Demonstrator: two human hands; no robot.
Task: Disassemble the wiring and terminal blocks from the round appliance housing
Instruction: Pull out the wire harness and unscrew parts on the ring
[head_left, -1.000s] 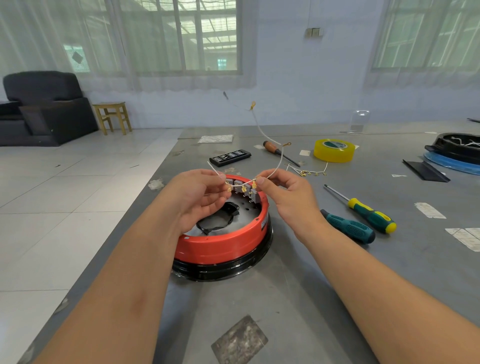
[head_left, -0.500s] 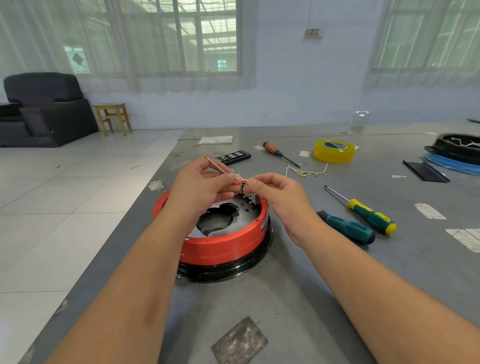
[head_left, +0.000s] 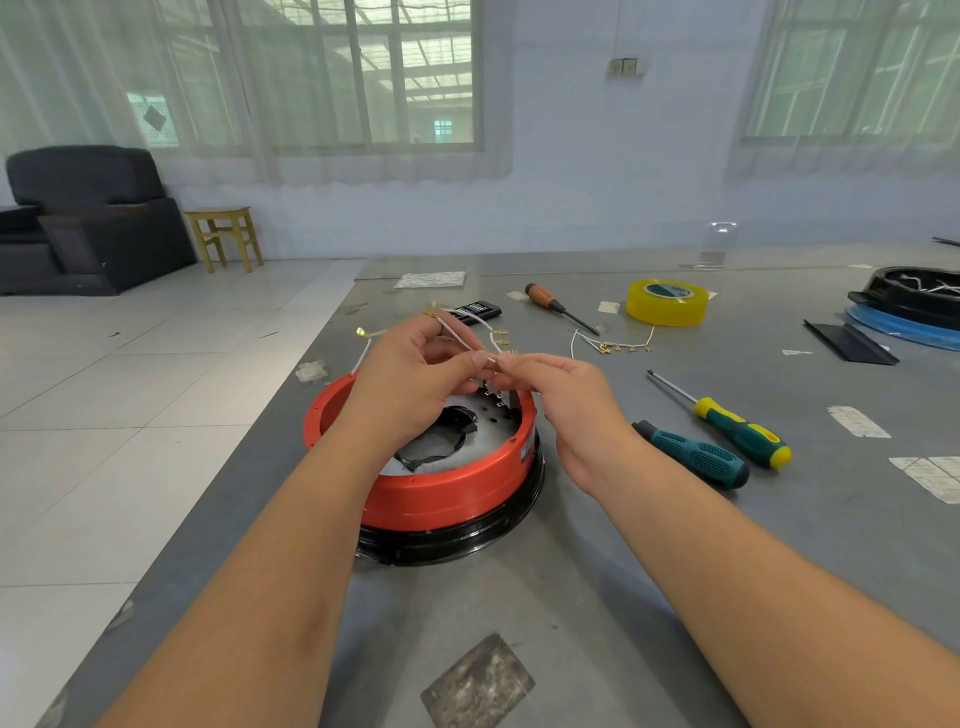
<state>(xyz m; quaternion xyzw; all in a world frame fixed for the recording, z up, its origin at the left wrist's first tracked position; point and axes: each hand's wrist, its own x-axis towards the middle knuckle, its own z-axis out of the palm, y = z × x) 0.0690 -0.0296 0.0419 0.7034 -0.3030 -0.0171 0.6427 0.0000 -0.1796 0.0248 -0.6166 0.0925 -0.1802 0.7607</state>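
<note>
Pinching white wires (head_left: 467, 332) above the housing (head_left: 452, 483), left hand (head_left: 415, 384) and right hand (head_left: 566, 400) fingers touching.

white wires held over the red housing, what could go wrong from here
1. Both hands, left hand and right hand, pinch the thin white wires; a hard pull could snap one or strip a brass terminal.
2. The red housing sits unheld, so a tug might lift or slide it.
3. It might slide into the screwdrivers beside it.

Two bare forearms rising from the lower corners of the frame, no sleeves, left hand (head_left: 415, 379), right hand (head_left: 566, 402), short plain fingernails, no rings or watch
</note>
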